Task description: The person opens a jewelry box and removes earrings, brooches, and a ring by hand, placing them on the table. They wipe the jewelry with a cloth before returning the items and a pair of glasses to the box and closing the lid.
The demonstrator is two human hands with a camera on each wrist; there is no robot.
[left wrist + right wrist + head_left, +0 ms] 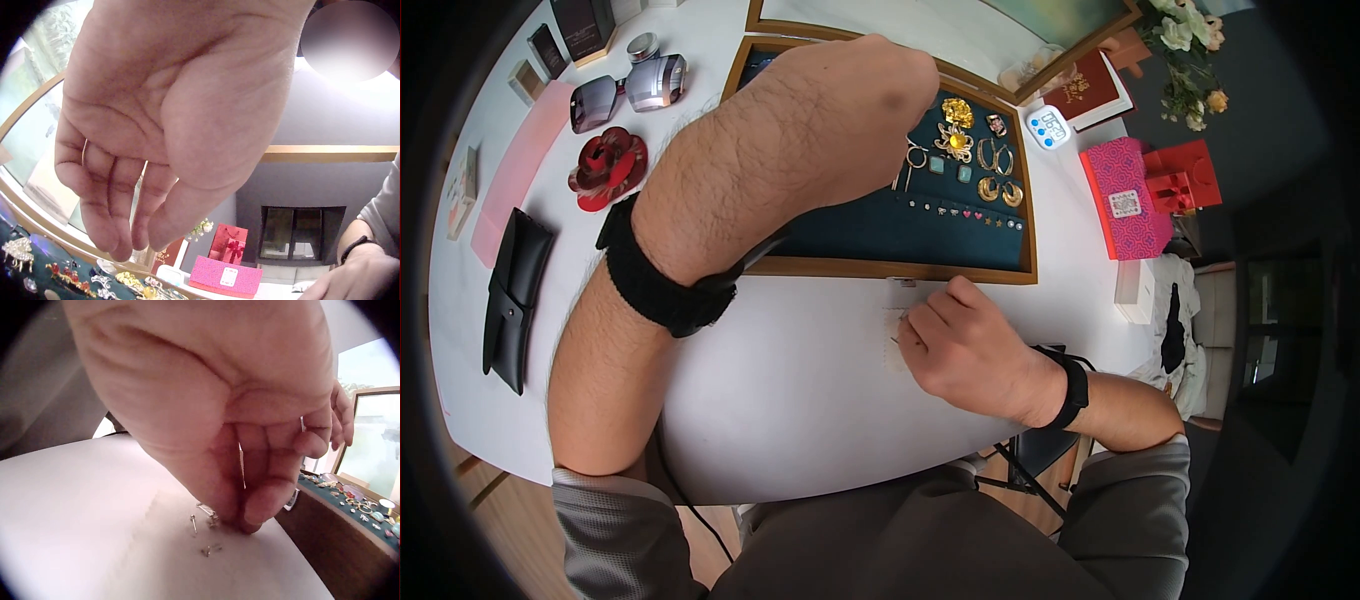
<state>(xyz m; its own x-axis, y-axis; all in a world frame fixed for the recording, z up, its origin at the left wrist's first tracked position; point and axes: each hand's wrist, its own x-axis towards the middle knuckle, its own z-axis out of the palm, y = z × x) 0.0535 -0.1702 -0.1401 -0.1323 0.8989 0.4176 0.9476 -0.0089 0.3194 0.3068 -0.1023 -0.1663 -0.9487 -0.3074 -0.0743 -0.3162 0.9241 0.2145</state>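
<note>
A wooden-framed case [1030,235] with a dark green lining holds rows of jewellery. Over it hangs my left hand [865,110], back up; in the left wrist view this hand [162,119] has loosely bent fingers close together, with no item visible between them. In front of the case my right hand [970,350] is low over a pale cloth patch [896,352]. The right wrist view shows the fingertips of this hand [219,406] touching down beside small silver pieces [210,550] on the cloth. Whether they hold one is hidden.
Sunglasses [653,84], a red flower-shaped piece [608,168] and a black pouch [512,305] are at the left. Beyond the case's right side are a white timer [1048,127], a pink box [1115,200] and a red bag [1190,175].
</note>
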